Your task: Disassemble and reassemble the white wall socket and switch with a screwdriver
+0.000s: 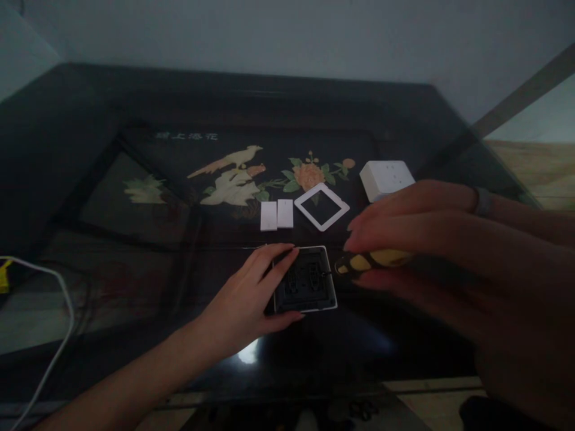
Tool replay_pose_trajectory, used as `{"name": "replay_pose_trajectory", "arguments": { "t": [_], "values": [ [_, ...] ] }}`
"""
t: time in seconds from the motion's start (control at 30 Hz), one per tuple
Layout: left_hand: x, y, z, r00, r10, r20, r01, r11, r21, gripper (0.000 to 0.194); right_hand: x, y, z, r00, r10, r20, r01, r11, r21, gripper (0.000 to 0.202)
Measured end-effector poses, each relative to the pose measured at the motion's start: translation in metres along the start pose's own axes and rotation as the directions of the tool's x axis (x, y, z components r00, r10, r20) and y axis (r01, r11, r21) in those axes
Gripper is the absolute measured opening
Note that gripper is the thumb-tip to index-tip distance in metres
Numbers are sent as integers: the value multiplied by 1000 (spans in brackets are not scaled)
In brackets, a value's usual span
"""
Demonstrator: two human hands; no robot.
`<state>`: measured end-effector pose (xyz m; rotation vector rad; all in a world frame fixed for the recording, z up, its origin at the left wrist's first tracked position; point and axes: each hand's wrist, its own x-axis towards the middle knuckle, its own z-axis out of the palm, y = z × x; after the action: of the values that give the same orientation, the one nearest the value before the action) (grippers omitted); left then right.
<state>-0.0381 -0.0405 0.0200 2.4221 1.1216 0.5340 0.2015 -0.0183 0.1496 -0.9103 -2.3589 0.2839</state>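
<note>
My left hand (247, 293) is closed round a square wall switch (309, 284), fingers over its far edge and thumb along the near edge. Its white rim surrounds a black inside that lies bare. A yellow-and-black screwdriver (377, 260) is pinched in my right hand (431, 239), with its thin shaft at the right edge of the switch. Whether the tip touches is hard to see. Just beyond the switch lie two white rocker buttons (268, 216) side by side and a white square frame (333, 218) turned cornerwise.
A white box-shaped socket (387, 179) stands beyond my right hand. The dark glossy tabletop (179, 221) bears a bird-and-flower picture. A white cable (63, 287) curves over the left side, near a yellow object (4, 276). A pale wall rises behind.
</note>
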Motion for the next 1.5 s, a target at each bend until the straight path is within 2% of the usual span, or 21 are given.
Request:
{"name": "replay_pose_trajectory", "arguments": {
  "t": [0.1,0.2,0.4,0.47,0.53,0.67,0.8,0.93,1.1,1.2,1.33,1.5],
  "values": [
    [0,1,0,1000,-8,13,8,1000,3,89,1,-2,4,998,67,-9,-68,994,-81,9],
    [0,2,-2,999,-23,30,23,1000,-7,88,3,-3,5,996,94,-7,-94,983,-157,14],
    [0,3,-3,999,-17,29,18,999,-29,86,6,6,-3,990,14,139,-7,998,-57,35],
    [0,3,-2,999,-18,33,20,999,-44,87,7,7,-6,989,8,150,-6,1000,-19,37],
    [0,2,-2,999,-24,38,26,998,-58,88,7,6,-5,992,6,128,-4,1000,-19,30],
    [0,1,0,999,-21,30,23,998,-66,87,9,6,2,998,56,11,-55,994,-100,10],
    [0,0,0,999,-25,23,26,997,-69,85,10,9,7,998,63,-17,-64,992,-111,15],
    [1,0,-1,999,-28,31,31,997,-75,83,9,8,1,997,25,67,-20,997,-77,25],
    [0,0,-3,997,-49,52,53,994,-93,88,5,5,-7,993,76,95,-79,997,26,39],
    [-1,0,-3,996,-62,59,68,992,-108,89,4,2,-7,998,21,67,-24,998,56,31],
    [-1,-1,-2,996,-72,56,78,990,-117,85,5,-4,-3,999,51,3,-51,997,-66,7],
    [0,-1,-2,998,-53,31,56,992,-114,80,5,-5,5,999,33,-40,-38,994,-107,18]
  ]
}}
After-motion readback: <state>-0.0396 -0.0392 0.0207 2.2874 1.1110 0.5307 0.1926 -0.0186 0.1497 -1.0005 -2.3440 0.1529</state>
